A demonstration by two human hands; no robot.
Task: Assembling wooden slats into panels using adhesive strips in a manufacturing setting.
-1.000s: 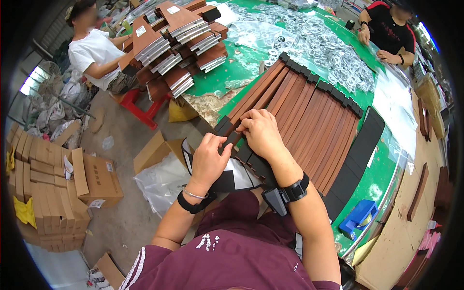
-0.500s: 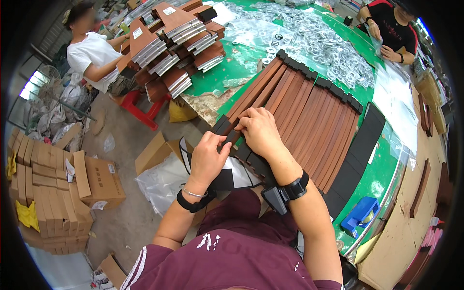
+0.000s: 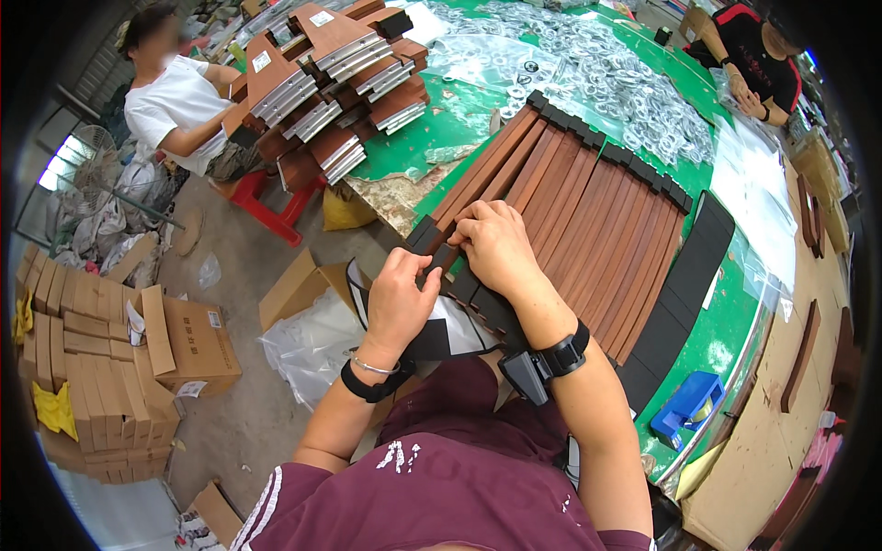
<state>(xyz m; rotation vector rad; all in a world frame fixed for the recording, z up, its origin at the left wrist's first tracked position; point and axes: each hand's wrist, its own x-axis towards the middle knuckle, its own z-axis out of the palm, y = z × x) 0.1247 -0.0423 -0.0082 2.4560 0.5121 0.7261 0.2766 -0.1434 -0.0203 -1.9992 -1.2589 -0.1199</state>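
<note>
We pinch small black pad (image 3: 443,260) between left hand (image 3: 401,298) and right hand (image 3: 501,246), both closed on it, at near end of brown slats (image 3: 588,216); risk: pad lands crooked if fingers slip

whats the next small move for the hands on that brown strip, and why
Probably press the small black pad down onto the near end of the long brown wooden strip and smooth it flat. Both the left hand and right hand pinch at that end, and the neighbouring strips already carry black end pads along their far ends.
</note>
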